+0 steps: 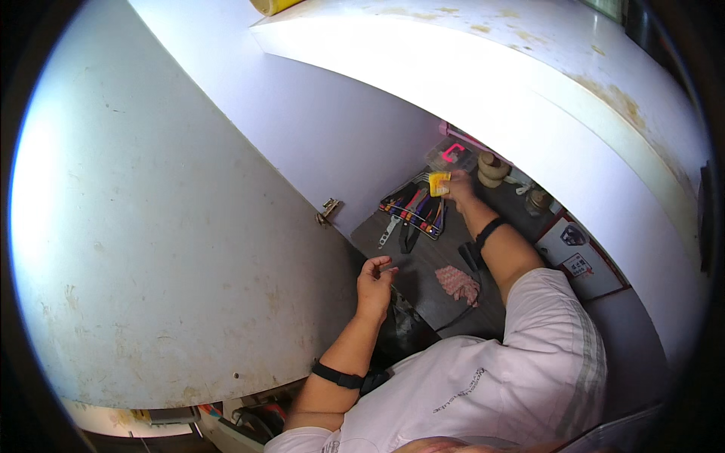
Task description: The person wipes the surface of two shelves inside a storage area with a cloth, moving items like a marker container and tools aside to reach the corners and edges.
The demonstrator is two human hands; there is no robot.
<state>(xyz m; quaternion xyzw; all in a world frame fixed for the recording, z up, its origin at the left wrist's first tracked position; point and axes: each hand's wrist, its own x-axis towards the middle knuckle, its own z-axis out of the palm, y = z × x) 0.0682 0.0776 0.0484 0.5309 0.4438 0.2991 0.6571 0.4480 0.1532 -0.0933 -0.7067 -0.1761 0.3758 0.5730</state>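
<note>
My right hand [460, 189] grips a small yellow packet [439, 184] inside a cupboard, above its dark floor [422, 266]. Just left of the packet, a wire rack [436, 226] holds several tools with coloured handles [416, 198]. A perforated metal strip [388, 233] and a black strap [409, 238] stick out from its near side. Nothing is in my left hand [375, 286]; it hovers at the cupboard's front edge with fingers slightly curled and apart. Between my arms lies a crumpled pink patterned cloth [457, 285] on the cupboard floor.
A clear plastic box with a pink handle [453, 153] stands at the back, beside a beige rounded object [491, 170]. The cupboard door [170, 255], with a metal hinge [328, 211], swings out at left. Overhead hangs a white panel [453, 62]. A framed board [583, 257] is at right.
</note>
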